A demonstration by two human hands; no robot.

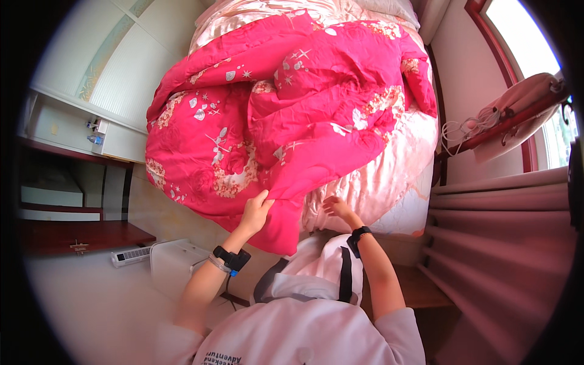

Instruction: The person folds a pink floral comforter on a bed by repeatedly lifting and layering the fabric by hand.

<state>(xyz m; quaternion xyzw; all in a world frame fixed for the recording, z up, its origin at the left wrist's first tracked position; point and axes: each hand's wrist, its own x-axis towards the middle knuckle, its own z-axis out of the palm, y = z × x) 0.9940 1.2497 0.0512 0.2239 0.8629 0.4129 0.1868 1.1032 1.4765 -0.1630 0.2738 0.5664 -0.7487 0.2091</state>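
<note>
A bright pink floral quilt point(319, 100) lies rumpled across the bed, its near corner hanging over the foot end. My left hand point(257, 211) pinches the quilt's near edge between thumb and fingers. To the right, my right hand point(336, 206) is apart from the quilt, fingers spread and somewhat curled, and seems to hold nothing. It is over or close to the shiny pale pink sheet point(401, 155), which shows at the right and at the head of the bed. At the lower right, part of the patterned mattress point(406, 212) is uncovered.
A white wardrobe point(127, 64) and a dark red cabinet point(86, 235) stand at left, with a white box-shaped piece point(175, 264) nearer me. At right are a pink curtain point(497, 237), a window point(524, 36), and a dark red rail point(511, 118) bearing a cloth and a white cable.
</note>
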